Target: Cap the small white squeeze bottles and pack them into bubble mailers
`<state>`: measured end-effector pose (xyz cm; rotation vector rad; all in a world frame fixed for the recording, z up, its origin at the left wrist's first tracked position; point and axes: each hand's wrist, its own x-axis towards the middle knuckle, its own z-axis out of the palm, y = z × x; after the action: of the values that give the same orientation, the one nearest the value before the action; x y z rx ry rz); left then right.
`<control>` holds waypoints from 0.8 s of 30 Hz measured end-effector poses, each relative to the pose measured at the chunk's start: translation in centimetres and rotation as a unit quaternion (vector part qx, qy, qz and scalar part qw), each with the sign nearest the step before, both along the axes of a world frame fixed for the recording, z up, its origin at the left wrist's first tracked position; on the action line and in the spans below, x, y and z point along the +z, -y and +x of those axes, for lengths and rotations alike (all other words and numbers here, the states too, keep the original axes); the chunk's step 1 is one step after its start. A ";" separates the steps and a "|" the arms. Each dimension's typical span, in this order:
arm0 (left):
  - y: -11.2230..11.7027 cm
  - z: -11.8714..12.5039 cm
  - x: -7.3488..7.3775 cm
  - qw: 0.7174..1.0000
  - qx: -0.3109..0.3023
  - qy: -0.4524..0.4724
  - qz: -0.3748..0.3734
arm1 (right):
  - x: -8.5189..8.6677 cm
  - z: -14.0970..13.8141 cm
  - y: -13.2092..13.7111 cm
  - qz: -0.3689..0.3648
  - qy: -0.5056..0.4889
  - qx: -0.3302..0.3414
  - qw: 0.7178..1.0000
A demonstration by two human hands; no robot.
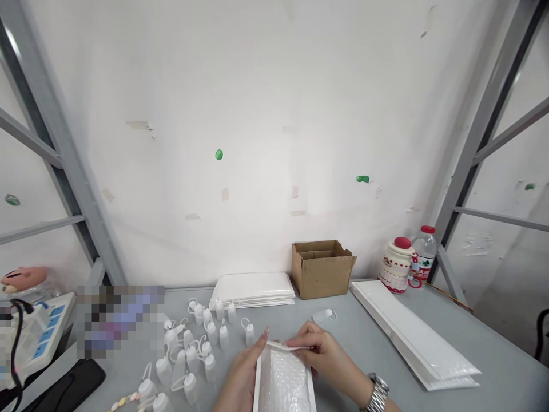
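Note:
A white bubble mailer (285,380) stands between my hands at the front of the table, its top edge toward the wall. My left hand (245,372) grips its left side, thumb up along the edge. With closed fingers, my right hand (315,346) pinches the mailer's top edge at the right. What is inside the mailer cannot be seen. Left of my hands, several small white squeeze bottles (190,388) with looped cap straps stand in a loose cluster. Another small bottle (323,315) lies on its side just beyond my right hand.
A stack of white mailers (253,289) lies by the wall, beside an open cardboard box (323,274). More mailers (412,332) lie at right, near a cream jar (395,266) and a water bottle (425,252). A black case (68,386) and a power strip (47,332) are at left.

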<state>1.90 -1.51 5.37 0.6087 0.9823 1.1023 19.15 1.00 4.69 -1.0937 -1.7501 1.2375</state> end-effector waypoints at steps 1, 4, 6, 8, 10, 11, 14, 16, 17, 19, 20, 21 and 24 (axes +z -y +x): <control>0.0 -0.1 0.0 1.000 0.002 0.004 -0.001 | 0.0 -0.1 0.1 0.001 0.008 0.001 1.000; -0.1 -0.3 -0.1 1.000 0.007 0.006 0.001 | -0.1 -0.2 -0.1 -0.032 0.004 -0.019 0.999; 0.0 -0.3 -0.1 1.000 0.006 0.014 0.004 | -0.3 -0.1 -0.5 -0.077 0.001 -0.046 0.996; 0.0 -0.3 0.0 1.000 0.005 0.025 0.012 | -0.5 0.0 -0.8 -0.117 0.011 -0.056 0.991; 0.0 -0.2 -0.1 1.000 0.003 0.024 0.017 | -0.7 0.1 -1.0 -0.137 0.021 -0.049 0.989; 0.0 -0.2 -0.2 1.000 0.002 0.017 0.019 | -0.7 0.1 -1.0 -0.138 0.021 -0.048 0.989; -0.4 -0.2 -0.9 1.000 0.002 -0.012 0.024 | -0.8 0.1 -0.8 -0.122 0.021 -0.059 0.991; -0.7 -0.2 -1.5 0.999 0.008 -0.020 0.026 | -0.9 0.0 -0.7 -0.108 0.025 -0.057 0.992; -0.8 -0.3 -1.7 0.999 0.012 -0.018 0.026 | -0.9 -0.1 -0.7 -0.100 0.026 -0.054 0.993; -0.8 -0.4 -1.8 0.999 0.027 -0.006 0.021 | -0.7 -0.4 -0.7 -0.082 0.020 -0.056 0.995; -0.8 -0.4 -1.7 0.999 0.038 0.002 0.019 | -0.6 -0.6 -0.6 -0.075 0.015 -0.059 0.995; -0.7 -0.4 -1.5 0.999 0.050 0.010 0.018 | -0.5 -0.7 -0.5 -0.071 0.009 -0.063 0.995; -0.2 -0.6 -0.4 0.995 0.088 0.045 0.018 | -0.5 -0.4 0.8 -0.100 0.000 -0.052 0.994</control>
<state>1.29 -1.27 5.02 0.5041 0.9536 1.2937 18.77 0.19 4.23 -1.2822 -1.5744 1.3692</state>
